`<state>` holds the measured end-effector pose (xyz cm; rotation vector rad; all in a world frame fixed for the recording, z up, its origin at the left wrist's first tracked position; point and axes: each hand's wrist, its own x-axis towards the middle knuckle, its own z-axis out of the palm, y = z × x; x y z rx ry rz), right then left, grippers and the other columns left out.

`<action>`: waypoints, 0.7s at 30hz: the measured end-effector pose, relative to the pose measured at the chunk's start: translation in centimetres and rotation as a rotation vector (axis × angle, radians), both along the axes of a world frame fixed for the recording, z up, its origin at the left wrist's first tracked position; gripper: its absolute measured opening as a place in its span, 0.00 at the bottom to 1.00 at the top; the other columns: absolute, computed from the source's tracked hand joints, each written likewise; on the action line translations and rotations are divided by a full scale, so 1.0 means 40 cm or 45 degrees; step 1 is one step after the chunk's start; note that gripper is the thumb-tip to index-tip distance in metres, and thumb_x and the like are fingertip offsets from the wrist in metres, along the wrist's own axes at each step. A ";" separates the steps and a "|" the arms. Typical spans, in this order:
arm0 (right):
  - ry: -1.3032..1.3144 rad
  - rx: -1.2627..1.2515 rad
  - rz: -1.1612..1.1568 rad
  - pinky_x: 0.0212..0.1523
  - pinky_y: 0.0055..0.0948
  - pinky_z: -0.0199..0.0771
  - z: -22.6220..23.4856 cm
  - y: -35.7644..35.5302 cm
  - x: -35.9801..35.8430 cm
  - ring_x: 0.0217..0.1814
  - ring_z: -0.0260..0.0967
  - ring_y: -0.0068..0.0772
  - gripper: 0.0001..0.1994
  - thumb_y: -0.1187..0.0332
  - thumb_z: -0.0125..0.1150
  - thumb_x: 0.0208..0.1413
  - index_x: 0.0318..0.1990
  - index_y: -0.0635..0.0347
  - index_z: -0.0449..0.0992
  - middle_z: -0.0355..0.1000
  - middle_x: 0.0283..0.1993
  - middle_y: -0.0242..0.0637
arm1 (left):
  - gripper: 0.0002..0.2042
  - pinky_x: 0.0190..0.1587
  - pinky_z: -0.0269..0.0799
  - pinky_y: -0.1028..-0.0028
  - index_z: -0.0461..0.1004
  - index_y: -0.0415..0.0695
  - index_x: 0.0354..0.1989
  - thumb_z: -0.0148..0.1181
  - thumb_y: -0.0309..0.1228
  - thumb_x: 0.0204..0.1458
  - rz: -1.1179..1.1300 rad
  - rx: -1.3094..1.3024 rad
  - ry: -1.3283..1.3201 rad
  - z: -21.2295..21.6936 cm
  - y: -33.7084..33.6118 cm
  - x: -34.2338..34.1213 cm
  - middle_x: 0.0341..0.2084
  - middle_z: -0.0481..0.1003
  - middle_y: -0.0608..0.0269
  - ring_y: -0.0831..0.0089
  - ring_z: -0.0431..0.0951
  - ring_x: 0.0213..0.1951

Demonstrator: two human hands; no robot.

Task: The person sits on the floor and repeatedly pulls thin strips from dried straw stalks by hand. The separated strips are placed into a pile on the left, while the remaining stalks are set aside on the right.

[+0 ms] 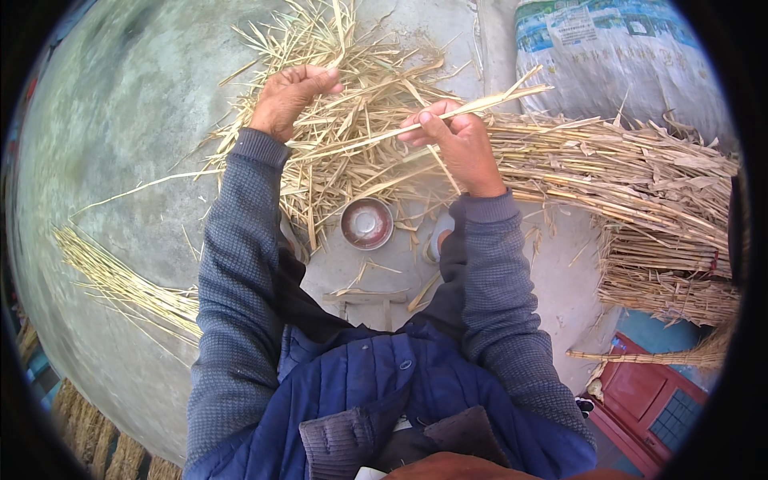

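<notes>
Nearest the camera, a blue quilted vest fills the lower centre of the frame, with grey knitted sleeves running up from both sides of it. Right hand, upper centre-right: thumb and fingers closed on a dry stalk, which slants from the upper right, through the grip, down toward the left. Left hand, upper centre-left: fingers curled, thumb and forefinger close together above the straw; cannot tell whether they pinch a strip. Loose straw heap spreads beneath both hands. Below it, at centre, a round metal bowl with a reddish-brown inside stands on the grey floor. Large bundle of stalks lies at right, just beside a printed white-and-blue sack in the upper right. Slender pale stalks lie together at left, partly hidden by the left sleeve. Red door noted lower right.
</notes>
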<state>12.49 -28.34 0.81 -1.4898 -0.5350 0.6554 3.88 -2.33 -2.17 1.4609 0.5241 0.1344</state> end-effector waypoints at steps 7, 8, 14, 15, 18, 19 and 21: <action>0.140 0.102 -0.115 0.40 0.25 0.81 -0.005 0.002 0.019 0.42 0.81 0.33 0.14 0.60 0.57 0.67 0.42 0.65 0.73 0.79 0.42 0.47 | 0.17 0.36 0.74 0.64 0.80 0.41 0.33 0.69 0.44 0.52 -0.042 1.355 -0.029 -0.009 0.006 -0.037 0.26 0.80 0.56 0.63 0.80 0.30; 0.153 0.131 -0.133 0.40 0.25 0.81 -0.008 0.006 0.022 0.42 0.81 0.34 0.14 0.60 0.57 0.67 0.42 0.65 0.73 0.79 0.42 0.46 | 0.16 0.37 0.75 0.66 0.82 0.40 0.34 0.68 0.43 0.53 -0.149 0.988 -0.250 -0.008 -0.018 -0.036 0.26 0.80 0.57 0.66 0.79 0.31; 0.259 0.249 -0.257 0.40 0.24 0.81 -0.014 0.020 0.021 0.42 0.80 0.33 0.11 0.66 0.60 0.65 0.44 0.66 0.72 0.79 0.41 0.45 | 0.14 0.34 0.74 0.70 0.82 0.40 0.35 0.65 0.41 0.56 -0.378 0.575 -0.178 0.022 -0.100 -0.034 0.24 0.81 0.61 0.72 0.79 0.29; 0.262 0.258 -0.272 0.40 0.24 0.81 -0.015 0.024 0.018 0.42 0.80 0.33 0.10 0.68 0.61 0.65 0.45 0.66 0.71 0.78 0.41 0.45 | 0.14 0.34 0.74 0.70 0.82 0.40 0.34 0.65 0.41 0.56 -0.392 0.620 -0.193 0.024 -0.106 -0.034 0.24 0.80 0.61 0.72 0.78 0.28; 0.223 0.188 -0.127 0.38 0.23 0.81 -0.025 0.049 -0.002 0.40 0.81 0.30 0.08 0.70 0.62 0.63 0.43 0.65 0.72 0.78 0.38 0.42 | 0.13 0.31 0.72 0.71 0.82 0.40 0.33 0.66 0.40 0.56 -0.386 0.724 -0.187 0.029 -0.109 -0.035 0.22 0.80 0.61 0.73 0.78 0.26; 0.173 0.176 -0.128 0.38 0.22 0.82 -0.030 0.058 -0.008 0.39 0.80 0.29 0.08 0.71 0.62 0.63 0.43 0.65 0.72 0.78 0.38 0.41 | 0.13 0.30 0.72 0.72 0.82 0.40 0.33 0.66 0.40 0.56 -0.392 0.714 -0.163 0.031 -0.109 -0.036 0.23 0.80 0.61 0.73 0.78 0.25; 0.069 0.141 -0.117 0.37 0.22 0.82 -0.038 0.074 -0.020 0.39 0.80 0.28 0.07 0.73 0.63 0.62 0.43 0.66 0.71 0.78 0.37 0.41 | 0.13 0.30 0.72 0.73 0.81 0.39 0.33 0.65 0.39 0.57 -0.407 0.691 -0.127 0.036 -0.109 -0.042 0.23 0.80 0.62 0.76 0.78 0.26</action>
